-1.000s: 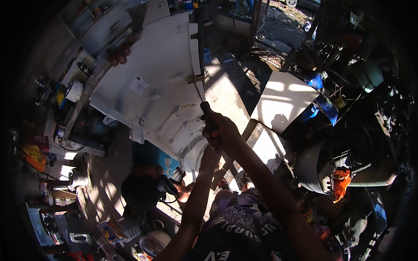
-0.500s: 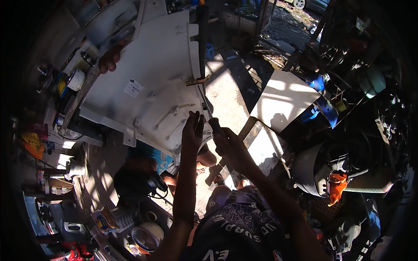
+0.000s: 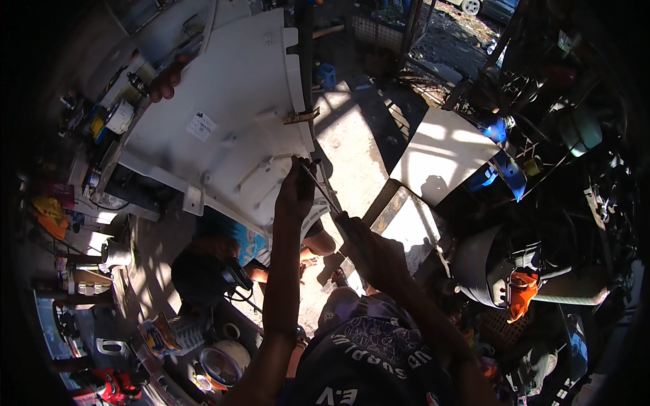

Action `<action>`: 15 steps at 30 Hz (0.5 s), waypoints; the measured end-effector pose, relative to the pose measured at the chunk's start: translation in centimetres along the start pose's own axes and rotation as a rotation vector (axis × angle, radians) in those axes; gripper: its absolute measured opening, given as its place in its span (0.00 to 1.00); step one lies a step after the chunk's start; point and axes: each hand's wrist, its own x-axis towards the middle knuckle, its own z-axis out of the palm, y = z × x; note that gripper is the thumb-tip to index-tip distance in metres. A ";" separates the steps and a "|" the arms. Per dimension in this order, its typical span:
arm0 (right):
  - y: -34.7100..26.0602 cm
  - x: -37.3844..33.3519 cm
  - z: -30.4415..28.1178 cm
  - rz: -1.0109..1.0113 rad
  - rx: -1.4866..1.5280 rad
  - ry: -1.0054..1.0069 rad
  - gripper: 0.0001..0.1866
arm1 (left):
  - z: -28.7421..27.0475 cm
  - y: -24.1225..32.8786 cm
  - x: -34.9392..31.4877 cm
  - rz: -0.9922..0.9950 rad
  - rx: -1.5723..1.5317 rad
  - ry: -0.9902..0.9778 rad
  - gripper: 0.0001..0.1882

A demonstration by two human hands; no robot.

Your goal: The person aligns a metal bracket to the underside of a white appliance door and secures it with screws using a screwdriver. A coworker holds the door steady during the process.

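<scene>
In my right hand is a screwdriver, gripped by its dark handle. Its long thin metal shaft slants up and left to the fingers of my left hand. Those fingers are curled at the shaft's far end, beside the edge of a large white moulded panel; whether they pinch the shaft, a small part or the panel edge is hidden in shadow. The panel stands tilted before me, with ribs and a label on its face. A wood-coloured clip sits on its right edge.
Another person's hand holds the panel's left edge. A dark-headed person crouches below it. A pale sheet lies to the right, near an orange cloth. A round tub stands at the lower left.
My right hand has drawn back down and right with the screwdriver, showing more of its shaft. My left fingers, straighter before, have curled in. The panel has shifted slightly left and up in view.
</scene>
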 end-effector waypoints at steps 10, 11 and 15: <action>-0.1 0.3 0.0 -0.032 -0.063 0.057 0.31 | -0.2 0.5 -0.2 -0.080 -0.120 0.010 0.08; -0.3 0.4 -0.1 -0.008 -0.055 0.038 0.30 | -0.1 0.5 -0.2 -0.076 -0.124 0.010 0.08; 0.3 0.7 0.3 -0.060 -0.167 0.089 0.30 | 0.1 0.7 0.7 -0.081 -0.125 0.003 0.08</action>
